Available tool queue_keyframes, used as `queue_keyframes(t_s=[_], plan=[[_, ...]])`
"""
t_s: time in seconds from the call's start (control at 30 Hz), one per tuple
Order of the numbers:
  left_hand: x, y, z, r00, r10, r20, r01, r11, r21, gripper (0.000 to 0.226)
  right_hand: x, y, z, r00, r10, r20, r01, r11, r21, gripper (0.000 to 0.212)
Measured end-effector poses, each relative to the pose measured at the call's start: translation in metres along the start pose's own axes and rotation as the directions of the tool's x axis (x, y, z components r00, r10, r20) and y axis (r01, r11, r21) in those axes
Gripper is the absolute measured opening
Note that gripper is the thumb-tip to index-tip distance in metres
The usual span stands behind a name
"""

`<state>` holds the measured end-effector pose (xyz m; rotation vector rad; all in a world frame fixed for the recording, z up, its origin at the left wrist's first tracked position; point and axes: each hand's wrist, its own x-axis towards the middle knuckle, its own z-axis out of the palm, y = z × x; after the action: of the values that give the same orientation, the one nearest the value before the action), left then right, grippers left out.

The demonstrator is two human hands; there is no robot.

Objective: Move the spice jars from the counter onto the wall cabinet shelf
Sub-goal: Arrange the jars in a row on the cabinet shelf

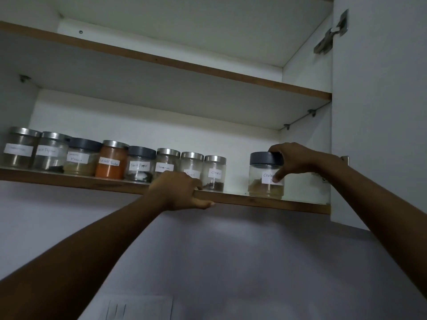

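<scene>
A row of several labelled glass spice jars stands along the lower cabinet shelf (265, 203), among them an orange chilli powder jar (111, 161), a black pepper jar (139, 166) and a cloves jar (214, 173). Apart from the row, further right, stands a coriander jar (263, 176) with a dark grey lid. My right hand (293, 160) grips this jar at its lid and side, thumb over the label. My left hand (178, 189) clasps the shelf's front edge, fingers on top and thumb underneath, partly hiding two jars behind it.
The upper shelf (208, 70) above holds nothing in view. The open white cabinet door (379, 112) with its hinge (330, 34) stands at the right. A gap lies between the cloves jar and the coriander jar. Grey wall (231, 262) extends below the cabinet.
</scene>
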<state>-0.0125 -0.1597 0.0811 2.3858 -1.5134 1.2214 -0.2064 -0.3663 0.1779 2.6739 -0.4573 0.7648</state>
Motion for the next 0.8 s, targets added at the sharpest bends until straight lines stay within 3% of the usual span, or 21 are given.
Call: queue_keyframes(t_s=[0.27,0.4,0.8], plan=[[-0.001,0.003,0.005,0.994,-0.041,-0.104,0.051,0.994,0.093,0.069,0.037,0.005,0.025,0.998,-0.059,-0.004,0.059,0.997,0.038,0.049],[-0.003,0.004,0.011,0.974,-0.022,-0.224,0.059,0.986,0.157,0.084,0.056,0.007,0.040,0.998,-0.061,0.001,0.061,0.997,0.054,0.046],[-0.005,0.002,0.017,0.932,0.030,-0.361,0.057,0.972,0.226,0.073,0.115,0.005,0.079,1.000,0.009,0.029,-0.009,1.000,0.010,0.053]])
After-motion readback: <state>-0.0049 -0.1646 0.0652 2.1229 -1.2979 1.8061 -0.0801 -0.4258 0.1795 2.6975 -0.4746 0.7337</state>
